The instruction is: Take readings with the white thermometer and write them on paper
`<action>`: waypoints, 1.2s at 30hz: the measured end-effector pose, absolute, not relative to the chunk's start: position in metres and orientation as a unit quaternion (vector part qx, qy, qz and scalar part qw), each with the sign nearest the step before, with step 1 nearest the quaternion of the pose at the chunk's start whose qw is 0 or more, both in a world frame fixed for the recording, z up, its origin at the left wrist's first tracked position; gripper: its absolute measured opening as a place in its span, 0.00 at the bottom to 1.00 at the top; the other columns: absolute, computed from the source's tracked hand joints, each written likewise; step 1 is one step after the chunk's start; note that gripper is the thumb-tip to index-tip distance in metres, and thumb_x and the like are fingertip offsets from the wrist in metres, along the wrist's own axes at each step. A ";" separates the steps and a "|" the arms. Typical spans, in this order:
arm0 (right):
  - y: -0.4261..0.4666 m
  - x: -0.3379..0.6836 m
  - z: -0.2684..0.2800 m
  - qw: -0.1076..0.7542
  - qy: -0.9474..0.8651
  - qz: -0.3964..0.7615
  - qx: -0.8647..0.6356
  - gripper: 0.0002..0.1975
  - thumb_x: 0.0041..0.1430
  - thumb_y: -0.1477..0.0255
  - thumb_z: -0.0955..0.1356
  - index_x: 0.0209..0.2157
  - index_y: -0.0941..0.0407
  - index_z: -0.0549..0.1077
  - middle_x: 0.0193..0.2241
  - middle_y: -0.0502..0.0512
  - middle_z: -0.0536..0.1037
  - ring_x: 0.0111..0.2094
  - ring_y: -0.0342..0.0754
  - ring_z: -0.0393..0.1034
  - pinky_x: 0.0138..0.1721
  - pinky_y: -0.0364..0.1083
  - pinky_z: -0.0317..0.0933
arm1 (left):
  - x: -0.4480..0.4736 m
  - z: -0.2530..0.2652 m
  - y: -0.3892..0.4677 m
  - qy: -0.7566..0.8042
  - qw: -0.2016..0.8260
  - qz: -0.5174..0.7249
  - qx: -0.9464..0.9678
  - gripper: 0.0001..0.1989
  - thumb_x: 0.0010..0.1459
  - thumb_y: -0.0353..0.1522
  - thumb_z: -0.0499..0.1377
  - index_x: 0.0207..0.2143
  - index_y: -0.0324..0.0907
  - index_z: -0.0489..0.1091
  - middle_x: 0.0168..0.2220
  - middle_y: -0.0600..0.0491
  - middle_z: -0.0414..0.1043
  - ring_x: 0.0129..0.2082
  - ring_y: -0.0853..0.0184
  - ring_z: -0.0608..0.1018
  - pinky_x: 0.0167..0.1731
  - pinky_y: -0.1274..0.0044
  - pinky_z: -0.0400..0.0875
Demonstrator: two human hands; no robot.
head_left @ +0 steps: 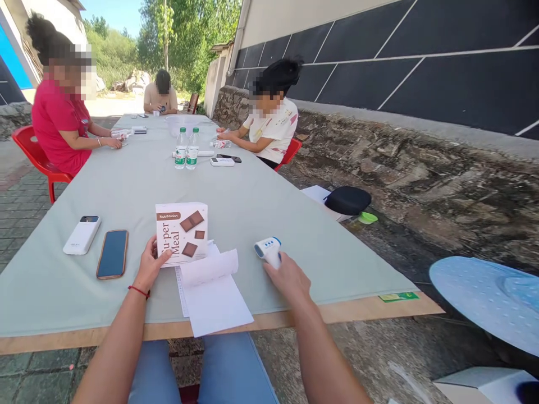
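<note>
A white box (182, 233) printed with brown chocolate pieces and "Meal" stands upright in my left hand (150, 261), the thumb across its lower left front. My right hand (289, 279) is closed around the handle of a white and blue infrared thermometer (269, 248), tilted over the cloth to the right of the box. Sheets of white paper (217, 306) lie in front of the box, the top one curled back at its far end. Left of my left hand are a dark-screened phone (112, 254) in a brown case and a white power bank (82, 234).
A grey-green cloth (138, 185) covers the long table. Two green-capped water bottles (186, 148) stand midway, near a white device (222, 161). Three people sit around the far part. A blue dotted round object (484, 297) is at the right, off the table.
</note>
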State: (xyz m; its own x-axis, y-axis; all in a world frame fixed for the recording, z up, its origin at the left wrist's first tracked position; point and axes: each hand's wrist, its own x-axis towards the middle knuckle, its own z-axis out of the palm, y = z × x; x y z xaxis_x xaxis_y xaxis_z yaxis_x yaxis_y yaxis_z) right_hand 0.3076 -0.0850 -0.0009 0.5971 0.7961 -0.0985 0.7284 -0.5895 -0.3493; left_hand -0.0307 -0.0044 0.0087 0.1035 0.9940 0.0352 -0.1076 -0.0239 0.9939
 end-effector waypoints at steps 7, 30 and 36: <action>-0.075 0.294 -0.015 0.185 -0.498 -0.024 -0.847 0.21 0.61 0.63 0.63 0.53 0.56 0.69 0.52 0.68 0.71 0.52 0.63 0.62 0.48 0.59 0.55 | -0.032 0.005 -0.005 0.433 0.550 0.508 0.502 0.39 0.44 0.40 0.71 0.58 0.42 0.62 0.54 0.43 0.71 0.54 0.53 0.73 0.53 0.62 0.67; -0.069 0.203 -0.046 0.319 -0.763 -0.083 -0.556 0.09 0.62 0.79 0.64 0.37 0.55 0.75 0.31 0.55 0.72 0.35 0.50 0.62 0.43 0.50 0.55 | -0.032 0.000 0.016 0.549 0.228 0.526 0.609 0.27 0.58 0.38 0.59 0.60 0.45 0.61 0.59 0.45 0.62 0.62 0.57 0.62 0.62 0.66 0.55; -0.074 0.199 -0.031 0.397 -0.758 -0.121 -0.503 0.07 0.64 0.78 0.62 0.37 0.55 0.70 0.30 0.54 0.73 0.33 0.49 0.63 0.42 0.51 0.56 | -0.038 0.009 0.005 0.690 0.178 0.430 0.555 0.11 0.54 0.41 0.60 0.33 0.43 0.68 0.31 0.55 0.71 0.31 0.66 0.73 0.34 0.74 0.67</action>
State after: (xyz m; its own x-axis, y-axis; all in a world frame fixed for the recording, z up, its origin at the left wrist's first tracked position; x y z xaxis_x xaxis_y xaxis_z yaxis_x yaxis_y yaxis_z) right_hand 0.1994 -0.0736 -0.0310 -0.1784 0.6670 0.7234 0.8589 0.4643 -0.2163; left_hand -0.0379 0.0049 0.0092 -0.3213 0.9184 0.2310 0.6120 0.0152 0.7907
